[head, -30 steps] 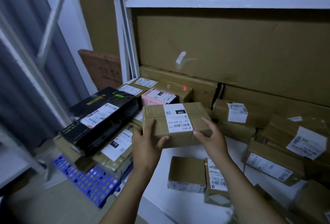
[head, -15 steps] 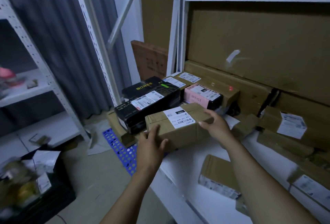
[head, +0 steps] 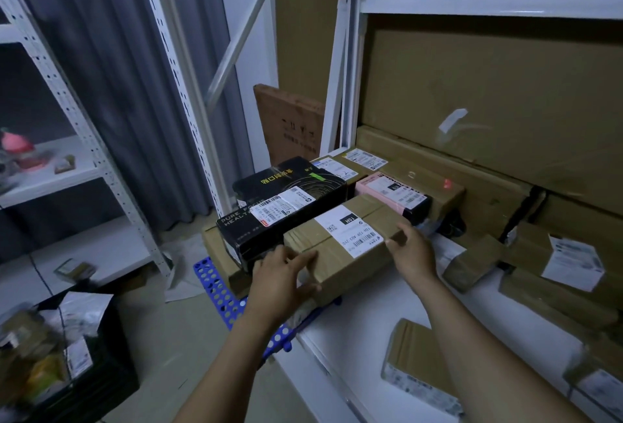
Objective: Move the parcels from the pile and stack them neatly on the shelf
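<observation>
A brown cardboard parcel [head: 340, 244] with a white label lies at the left end of the white shelf [head: 357, 325], beside a long black box [head: 286, 203]. My left hand [head: 281, 279] grips the parcel's near left corner, thumb on top. On the far right top edge rests my right hand [head: 413, 247], fingers curled over it. A pink parcel [head: 392, 191] and other brown parcels [head: 350, 161] sit stacked behind it.
Loose brown parcels [head: 553, 264] lie scattered at the right, and another [head: 418, 365] near the shelf front. A blue perforated crate [head: 219, 287] sits below the stack. A black bin [head: 60, 365] of packets stands on the floor left. White rack uprights [head: 161, 58] rise at the left.
Both hands carried the brown parcel left and down; it now sits low beside the black box. The view swung left, showing the floor bin and left rack.
</observation>
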